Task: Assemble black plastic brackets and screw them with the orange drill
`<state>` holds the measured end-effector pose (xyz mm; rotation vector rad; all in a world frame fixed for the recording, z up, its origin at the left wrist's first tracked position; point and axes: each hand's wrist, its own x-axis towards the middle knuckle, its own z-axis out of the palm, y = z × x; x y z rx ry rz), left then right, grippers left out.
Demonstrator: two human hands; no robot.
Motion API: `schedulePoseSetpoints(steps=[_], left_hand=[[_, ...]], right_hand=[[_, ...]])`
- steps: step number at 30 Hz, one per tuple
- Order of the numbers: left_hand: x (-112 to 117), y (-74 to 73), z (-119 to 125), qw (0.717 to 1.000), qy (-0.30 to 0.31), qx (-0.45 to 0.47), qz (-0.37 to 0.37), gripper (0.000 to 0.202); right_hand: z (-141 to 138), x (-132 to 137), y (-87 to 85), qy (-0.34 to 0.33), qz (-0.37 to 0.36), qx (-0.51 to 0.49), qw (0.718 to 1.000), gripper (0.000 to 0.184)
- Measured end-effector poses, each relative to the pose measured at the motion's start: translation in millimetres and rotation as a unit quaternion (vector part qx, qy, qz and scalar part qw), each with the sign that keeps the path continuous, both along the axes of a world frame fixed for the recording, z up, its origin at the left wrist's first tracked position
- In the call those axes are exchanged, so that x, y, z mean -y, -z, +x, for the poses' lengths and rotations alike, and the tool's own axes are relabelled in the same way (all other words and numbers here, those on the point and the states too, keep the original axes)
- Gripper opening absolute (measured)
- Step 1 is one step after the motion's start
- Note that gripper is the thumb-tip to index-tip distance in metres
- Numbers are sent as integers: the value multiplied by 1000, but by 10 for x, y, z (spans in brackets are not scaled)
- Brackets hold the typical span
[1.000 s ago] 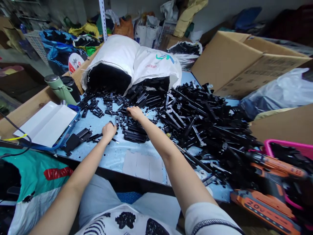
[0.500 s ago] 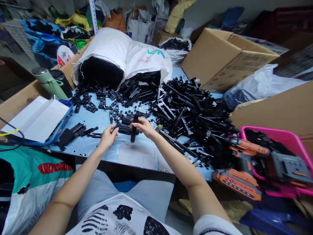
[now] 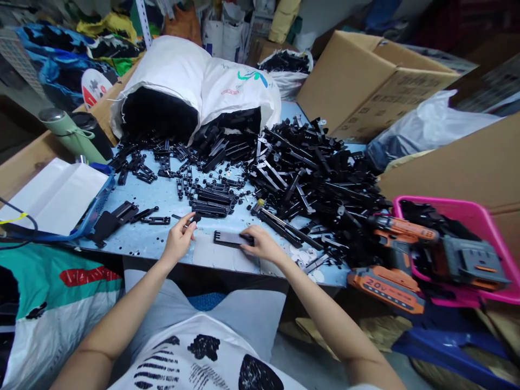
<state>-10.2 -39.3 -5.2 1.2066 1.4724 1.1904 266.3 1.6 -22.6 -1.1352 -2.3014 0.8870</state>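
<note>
Between the thumb and fingers of my left hand (image 3: 180, 238) is a small black part with a round end (image 3: 196, 216), held just above the blue tabletop (image 3: 152, 241). My right hand (image 3: 262, 244) is closed on the right end of a flat black plastic piece (image 3: 228, 238), which lies level over the pale sheet at the front edge. Short teeth show at that piece's left end. Beyond my hands sits a stack of long black parts (image 3: 211, 203). A rod with a yellow tip (image 3: 260, 205) lies behind my right hand.
A large heap of black parts (image 3: 309, 168) covers the right side. White sacks (image 3: 166, 65) spill more parts at the back. An orange cordless drill (image 3: 390, 287) and a pink basket (image 3: 493, 227) stand right. A blue tray (image 3: 108, 189) and green bottle (image 3: 67, 130) are left.
My right hand has moved right and down toward the table's front edge, and the black piece in it has turned from upright to flat. My left hand stays nearly in place.
</note>
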Motion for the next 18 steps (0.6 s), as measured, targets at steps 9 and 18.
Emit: schedulePoseSetpoints(steps=[9,18], left_hand=[[87,-175,322,997,61,-51,23,46],[84,-243,292,966,98,-186,148,38]], right_hand=[[-827,67,-108,73,-207,-220,951,52],[-763,84,-173,81,-235,-316,916,58]])
